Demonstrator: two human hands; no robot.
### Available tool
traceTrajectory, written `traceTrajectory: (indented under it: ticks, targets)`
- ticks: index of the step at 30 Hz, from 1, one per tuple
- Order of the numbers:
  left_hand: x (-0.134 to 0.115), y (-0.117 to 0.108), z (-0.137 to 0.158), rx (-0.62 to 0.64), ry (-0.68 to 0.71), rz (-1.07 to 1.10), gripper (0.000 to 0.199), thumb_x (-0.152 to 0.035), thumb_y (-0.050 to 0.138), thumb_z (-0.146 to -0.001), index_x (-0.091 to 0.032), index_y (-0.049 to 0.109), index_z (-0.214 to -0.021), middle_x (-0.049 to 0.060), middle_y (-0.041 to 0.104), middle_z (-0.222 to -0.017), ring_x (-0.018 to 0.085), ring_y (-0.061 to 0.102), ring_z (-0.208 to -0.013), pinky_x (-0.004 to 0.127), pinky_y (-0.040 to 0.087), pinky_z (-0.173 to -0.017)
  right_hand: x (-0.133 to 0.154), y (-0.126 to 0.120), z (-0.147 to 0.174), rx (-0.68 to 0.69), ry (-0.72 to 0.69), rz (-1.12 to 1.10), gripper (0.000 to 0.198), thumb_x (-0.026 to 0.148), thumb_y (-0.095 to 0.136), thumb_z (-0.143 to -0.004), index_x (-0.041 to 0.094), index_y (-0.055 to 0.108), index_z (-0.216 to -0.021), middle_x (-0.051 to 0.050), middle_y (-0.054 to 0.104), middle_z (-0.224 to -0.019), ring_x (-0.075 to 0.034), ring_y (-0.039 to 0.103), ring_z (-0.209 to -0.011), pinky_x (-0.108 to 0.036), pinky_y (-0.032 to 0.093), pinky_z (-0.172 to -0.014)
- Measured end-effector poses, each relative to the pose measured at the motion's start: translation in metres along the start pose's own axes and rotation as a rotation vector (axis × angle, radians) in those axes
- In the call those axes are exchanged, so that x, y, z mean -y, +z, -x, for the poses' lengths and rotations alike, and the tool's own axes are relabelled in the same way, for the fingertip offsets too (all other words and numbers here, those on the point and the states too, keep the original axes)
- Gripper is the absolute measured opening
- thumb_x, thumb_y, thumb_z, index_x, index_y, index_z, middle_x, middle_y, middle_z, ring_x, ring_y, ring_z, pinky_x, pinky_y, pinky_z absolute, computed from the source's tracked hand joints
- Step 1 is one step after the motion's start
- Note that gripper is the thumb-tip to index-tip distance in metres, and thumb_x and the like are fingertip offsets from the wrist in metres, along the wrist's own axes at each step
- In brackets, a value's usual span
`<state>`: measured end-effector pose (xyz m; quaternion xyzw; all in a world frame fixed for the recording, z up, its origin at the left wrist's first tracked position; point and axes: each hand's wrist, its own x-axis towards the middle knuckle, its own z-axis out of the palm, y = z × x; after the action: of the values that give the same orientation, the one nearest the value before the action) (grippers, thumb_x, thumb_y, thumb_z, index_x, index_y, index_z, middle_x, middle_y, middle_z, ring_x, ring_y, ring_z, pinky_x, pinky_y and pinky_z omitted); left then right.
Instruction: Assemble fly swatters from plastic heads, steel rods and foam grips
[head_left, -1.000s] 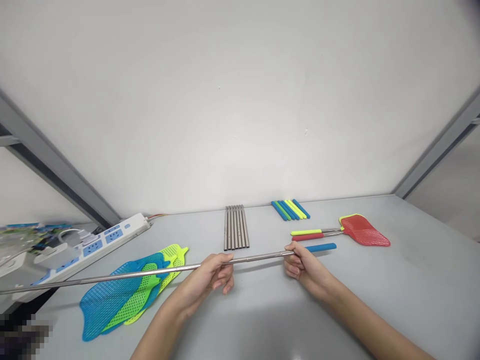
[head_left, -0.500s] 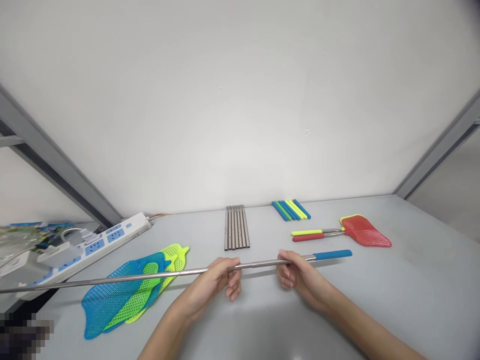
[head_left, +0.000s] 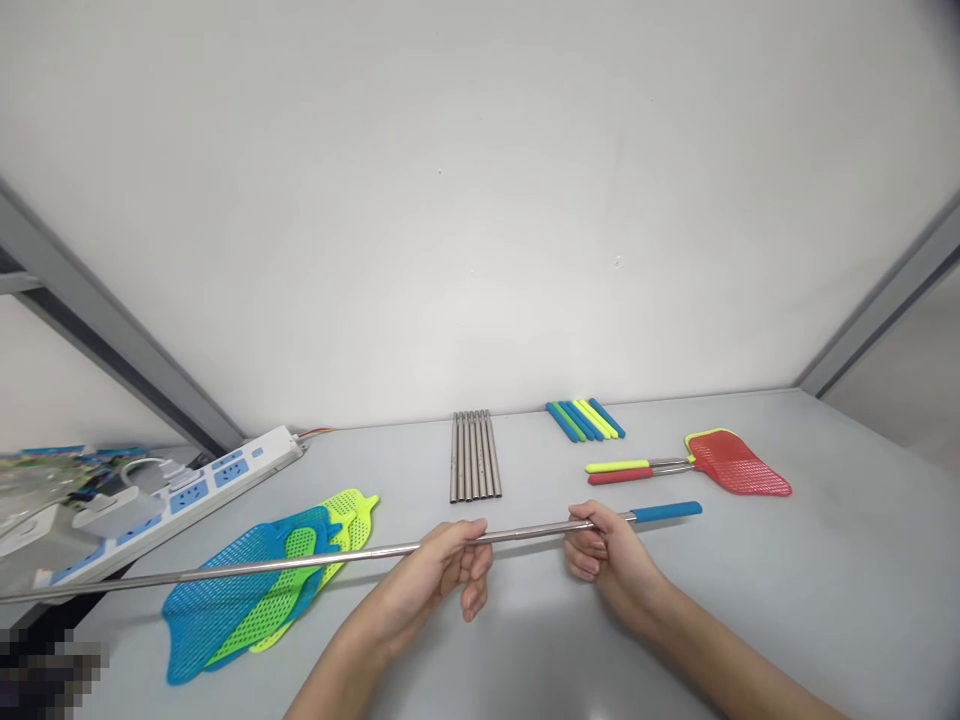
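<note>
A long telescopic metal rod [head_left: 341, 556], drawn out in sections, runs across the view above the table and leaves it at the left edge. Its right end carries a blue handle sleeve [head_left: 667, 511]. My left hand [head_left: 442, 570] pinches the rod near its middle between thumb and fingers, the other fingers curled below. Close to the blue sleeve, my right hand [head_left: 604, 545] is closed on the rod, thumb along the top. Beneath the rod's left part lie blue, green and yellow fly swatter heads [head_left: 225, 590], overlapping one another.
Several metal tubes [head_left: 475, 458] lie side by side at the back. Coloured handle sleeves [head_left: 585, 420] form a row to their right. Two fly swatters, one with a red head [head_left: 739, 463], lie at the right. A white power strip [head_left: 255, 455] with plugs occupies the left edge.
My right hand has shifted slightly right along the rod, nearer the blue sleeve. The rod's left end sits a little lower, and my left hand still grips it.
</note>
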<state>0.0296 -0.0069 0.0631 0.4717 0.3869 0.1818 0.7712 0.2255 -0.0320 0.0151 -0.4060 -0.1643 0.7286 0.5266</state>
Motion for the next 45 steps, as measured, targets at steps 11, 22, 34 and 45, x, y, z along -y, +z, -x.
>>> traceTrajectory:
  ticks: [11, 22, 34, 45]
  targets:
    - [-0.006, -0.006, 0.004, -0.051, -0.031, 0.017, 0.038, -0.041, 0.035, -0.078, -0.017, 0.034, -0.048, -0.006, 0.032, -0.034, 0.009, 0.036, -0.037, 0.024, 0.028, -0.05, 0.009, -0.006, -0.005, -0.104, -0.056, -0.091, 0.035, 0.024, 0.047, -0.064, 0.02, 0.022, -0.04, 0.008, 0.012, -0.039, -0.006, 0.017, -0.033, -0.024, 0.017, -0.037]
    - [-0.01, -0.006, 0.007, -0.061, -0.008, -0.027, 0.039, -0.04, 0.035, -0.078, -0.017, 0.033, -0.047, -0.007, 0.031, -0.034, 0.009, 0.036, -0.036, 0.025, 0.027, -0.049, 0.011, -0.005, -0.005, -0.102, -0.071, -0.106, 0.033, 0.021, 0.048, -0.063, 0.02, 0.024, -0.041, 0.009, 0.013, -0.039, -0.005, 0.017, -0.032, -0.023, 0.017, -0.036]
    - [-0.012, -0.012, 0.01, -0.088, -0.021, -0.048, 0.039, -0.041, 0.035, -0.077, -0.018, 0.032, -0.045, -0.007, 0.03, -0.032, 0.009, 0.034, -0.035, 0.024, 0.027, -0.049, 0.015, -0.009, -0.006, -0.115, -0.111, -0.099, 0.029, 0.022, 0.049, -0.063, 0.019, 0.028, -0.043, 0.009, 0.014, -0.039, -0.005, 0.017, -0.032, -0.022, 0.018, -0.036]
    - [-0.011, -0.018, 0.013, -0.118, 0.007, -0.067, 0.038, -0.041, 0.037, -0.076, -0.018, 0.03, -0.046, -0.008, 0.027, -0.033, 0.009, 0.033, -0.036, 0.025, 0.027, -0.05, 0.016, -0.013, -0.01, -0.112, -0.14, -0.116, 0.028, 0.022, 0.049, -0.063, 0.019, 0.027, -0.045, 0.009, 0.014, -0.04, -0.005, 0.018, -0.032, -0.023, 0.019, -0.035]
